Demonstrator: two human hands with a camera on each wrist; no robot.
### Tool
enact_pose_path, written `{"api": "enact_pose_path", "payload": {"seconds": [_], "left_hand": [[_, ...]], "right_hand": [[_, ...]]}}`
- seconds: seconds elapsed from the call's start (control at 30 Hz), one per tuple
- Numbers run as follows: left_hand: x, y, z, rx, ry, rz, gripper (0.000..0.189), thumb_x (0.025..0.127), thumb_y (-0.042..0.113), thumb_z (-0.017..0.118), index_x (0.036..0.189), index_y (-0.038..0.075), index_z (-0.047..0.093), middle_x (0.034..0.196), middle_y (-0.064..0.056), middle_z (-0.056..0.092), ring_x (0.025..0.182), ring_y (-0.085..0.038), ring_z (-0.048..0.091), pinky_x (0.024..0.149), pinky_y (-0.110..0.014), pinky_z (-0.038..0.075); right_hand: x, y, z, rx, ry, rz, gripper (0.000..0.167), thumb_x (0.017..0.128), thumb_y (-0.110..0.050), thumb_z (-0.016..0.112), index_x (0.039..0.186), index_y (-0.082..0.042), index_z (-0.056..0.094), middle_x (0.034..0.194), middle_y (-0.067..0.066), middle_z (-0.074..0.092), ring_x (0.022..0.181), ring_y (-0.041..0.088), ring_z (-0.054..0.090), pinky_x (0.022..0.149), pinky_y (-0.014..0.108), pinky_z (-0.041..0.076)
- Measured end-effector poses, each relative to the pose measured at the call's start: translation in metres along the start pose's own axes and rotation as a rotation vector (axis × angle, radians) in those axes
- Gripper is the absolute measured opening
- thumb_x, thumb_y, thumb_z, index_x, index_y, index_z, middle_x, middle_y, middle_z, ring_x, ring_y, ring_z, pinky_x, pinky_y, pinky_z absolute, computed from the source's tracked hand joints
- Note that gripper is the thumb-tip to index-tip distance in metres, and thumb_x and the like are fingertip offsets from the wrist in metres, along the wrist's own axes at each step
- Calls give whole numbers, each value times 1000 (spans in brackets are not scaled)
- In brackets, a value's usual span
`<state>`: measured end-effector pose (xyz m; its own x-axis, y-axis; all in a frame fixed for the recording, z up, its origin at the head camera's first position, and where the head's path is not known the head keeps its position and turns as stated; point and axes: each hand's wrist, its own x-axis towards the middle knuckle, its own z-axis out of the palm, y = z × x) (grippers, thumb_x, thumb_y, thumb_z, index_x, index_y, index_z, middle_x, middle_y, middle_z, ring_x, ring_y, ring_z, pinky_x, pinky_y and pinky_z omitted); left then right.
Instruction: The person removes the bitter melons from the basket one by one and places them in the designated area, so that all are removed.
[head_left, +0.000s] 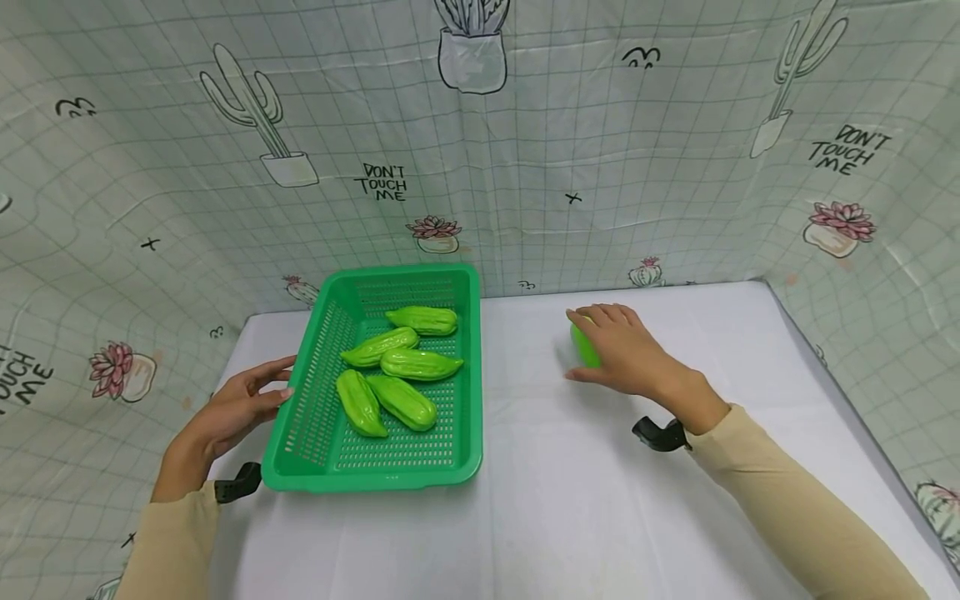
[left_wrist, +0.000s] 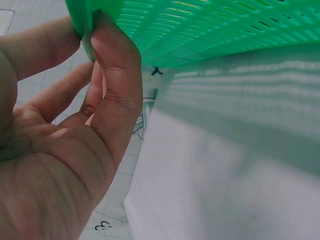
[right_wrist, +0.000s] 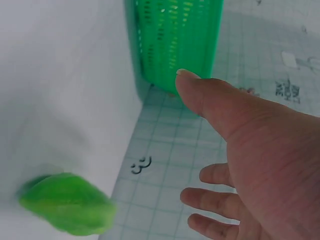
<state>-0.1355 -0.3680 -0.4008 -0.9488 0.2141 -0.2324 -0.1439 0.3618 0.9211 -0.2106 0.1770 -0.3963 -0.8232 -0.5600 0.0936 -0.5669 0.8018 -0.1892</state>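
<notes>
A green plastic basket with slotted walls stands on the left half of the white table. Inside lie several glossy green, ridged vegetables with pointed ends. My left hand pinches the basket's left rim between thumb and finger, seen close up in the left wrist view. On the right, my right hand hovers over another such vegetable, partly hidden under it in the head view. The right wrist view shows that vegetable lying on the table, apart from the spread thumb and loosely bent fingers.
A white cloth covers the table. Behind it and at both sides hangs a grid-patterned curtain printed with cacti and lettering. Black wrist mounts stick out by both sleeves.
</notes>
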Motion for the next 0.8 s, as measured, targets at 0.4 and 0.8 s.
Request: {"api": "enact_pose_path", "payload": {"seconds": [0.4,0.8], "left_hand": [[-1,-2,0,-5,1,3,69,111,10,56,165,-9,16,149,-28,36,98,-6,69,87,-24,58],[1,-4,-1,-9,5,16,69,111,10,57,165,-9,19,136,-8,46,97,-8,69,86,-25,58]], "right_hand": [[7,-34,-13,-20,34,-119,87,90,-41,87,155,2,48,151,21,54,142,43,46,123,61,27],[19,-65,-15,-36,43,-255,86,89,-44,87,154,-2,51,152,17,54,143,39,47,124,59,28]]}}
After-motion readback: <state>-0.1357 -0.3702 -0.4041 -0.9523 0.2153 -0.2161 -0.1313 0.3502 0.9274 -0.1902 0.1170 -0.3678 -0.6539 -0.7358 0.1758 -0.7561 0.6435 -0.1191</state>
